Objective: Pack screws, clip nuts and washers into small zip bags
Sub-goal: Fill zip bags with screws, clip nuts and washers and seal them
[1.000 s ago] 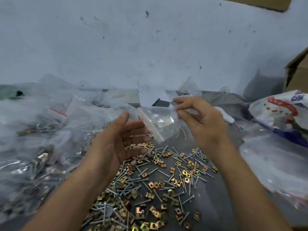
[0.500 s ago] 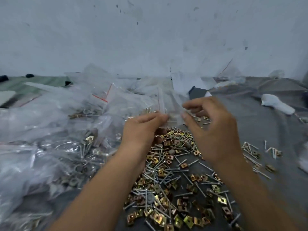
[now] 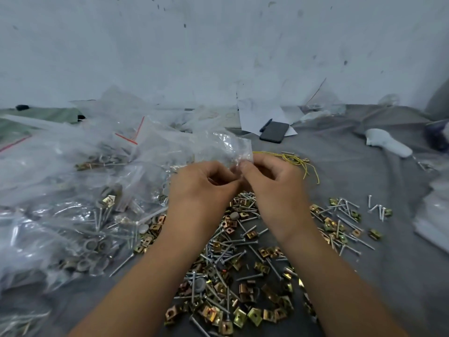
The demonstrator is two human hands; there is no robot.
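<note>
pinching a small zip bag [image 3: 227, 148] at its lower edge with left hand [image 3: 201, 183] and right hand [image 3: 272, 181], fingers curled. feeling thin, limp, slippery; gripping best at the stiffer zip lip.

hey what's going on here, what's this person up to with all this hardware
A person is packing hardware. Both hands, left hand and right hand, pinch a small clear zip bag above a loose pile of screws and clip nuts on the grey cloth. Filled bags are heaped to the left.
</note>
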